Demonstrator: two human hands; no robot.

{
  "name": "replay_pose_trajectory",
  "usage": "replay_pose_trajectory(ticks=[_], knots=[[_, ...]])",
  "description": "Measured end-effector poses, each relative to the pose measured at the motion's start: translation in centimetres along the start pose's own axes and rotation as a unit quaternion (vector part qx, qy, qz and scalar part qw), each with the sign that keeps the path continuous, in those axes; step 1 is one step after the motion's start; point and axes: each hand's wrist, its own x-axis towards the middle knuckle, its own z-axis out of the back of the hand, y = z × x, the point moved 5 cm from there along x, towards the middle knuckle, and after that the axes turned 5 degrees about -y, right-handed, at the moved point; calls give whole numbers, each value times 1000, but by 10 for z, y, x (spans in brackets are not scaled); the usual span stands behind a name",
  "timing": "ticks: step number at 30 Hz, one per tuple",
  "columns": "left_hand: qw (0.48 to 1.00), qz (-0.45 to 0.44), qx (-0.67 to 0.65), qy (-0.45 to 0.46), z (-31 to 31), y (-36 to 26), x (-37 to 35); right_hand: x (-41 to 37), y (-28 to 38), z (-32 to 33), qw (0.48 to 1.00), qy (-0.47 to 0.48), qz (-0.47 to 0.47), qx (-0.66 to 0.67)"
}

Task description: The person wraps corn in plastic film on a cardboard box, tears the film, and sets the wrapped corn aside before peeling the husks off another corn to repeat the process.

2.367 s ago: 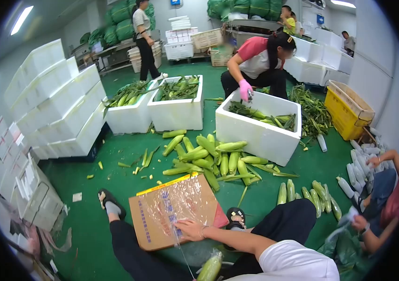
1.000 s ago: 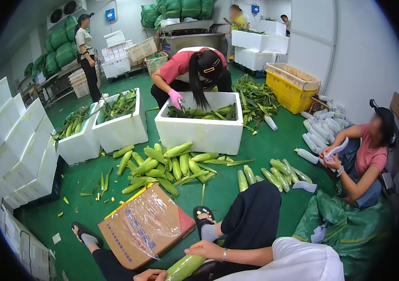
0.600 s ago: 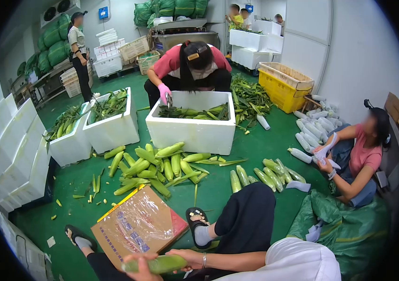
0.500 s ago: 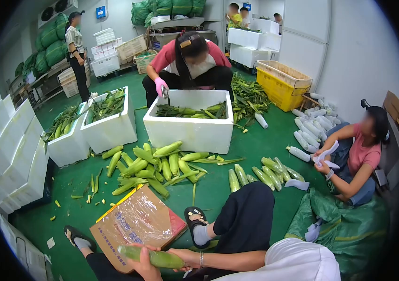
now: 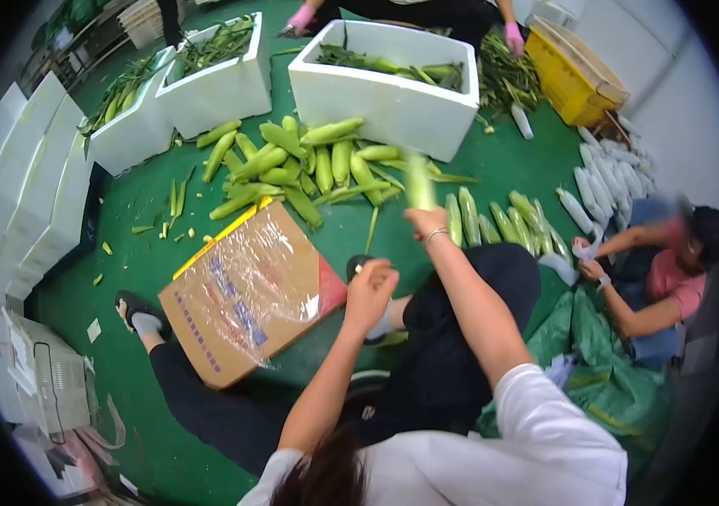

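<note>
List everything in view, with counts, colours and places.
Corn-filled boxes: three, white, far side
Stacked boxes: several, white, left
Slatted basket: one, whitish, lower left
Loose ears: many, green, mid-floor heap
Film-covered cardboard: one, brown, between the legs
Wrapped ears: several, green, beyond right knee
Leafy pile: one, green, beside yellow crate
Yellow crate: one, upper right
White-wrapped pieces: many, right
Green sacking: lower right
Seated co-worker: one, pink top, right
Held ear: one, pale green, blurred, right grip
Own left hand: one, bare, centre
Own right hand: one, bare, right of it
</note>
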Motion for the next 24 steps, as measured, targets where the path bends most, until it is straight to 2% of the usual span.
replay_pose_trajectory(ticks=[1,2,3,4,5,6,7,8,9,10,11,12,13,15,17,18,19,20,21,22,23,24], knots=[[998,36,-52,-12,8,-3,-9,89,-66,-2,986,-161,0,47],[994,75,-72,-32,28,1,-18,94,-74,24,959,-202,-190,60],[988,116,-90,-51,56,5,-29,95,-84,47,937,-225,-209,166],[989,81,-13,-122,93,2,-42,115,-103,64,901,-274,-235,240],[976,87,78,-186,139,16,-59,133,-122,80,854,-328,-251,316],[961,105,82,-241,181,14,-80,151,-140,96,800,-384,-258,384],[938,123,62,-317,217,12,-102,164,-147,104,778,-443,-222,386],[911,103,167,-364,252,13,-122,155,-126,99,752,-502,-207,373],[886,106,239,-384,279,17,-143,194,-148,81,812,-479,-156,295],[874,130,236,-405,291,16,-154,240,-168,65,863,-448,-96,214],[868,150,234,-412,296,15,-158,221,-121,24,928,-371,4,29],[850,190,264,-415,297,14,-159,270,-137,-26,940,-289,112,-141],[839,201,270,-428,299,19,-159,238,-80,-72,978,-121,96,-142],[817,221,283,-451,306,29,-160,231,-41,-161,945,-62,198,-251],[807,194,358,-427,308,38,-162,233,-22,-225,876,26,205,-436],[802,190,377,-422,311,45,-167,235,-25,-250,835,81,173,-517],[797,239,363,-420,308,44,-165,250,-47,-266,829,145,143,-521],[785,260,401,-393,298,28,-153,278,-81,-279,822,165,148,-525],[766,239,470,-367,296,26,-153,259,-68,-268,863,207,115,-446],[772,271,413,-400,295,29,-157,312,-118,-270,900,230,65,-365],[779,289,387,-399,292,27,-157,263,-81,-241,929,226,5,-292],[780,300,381,-396,292,32,-163,277,-98,-222,946,250,-91,-184]])
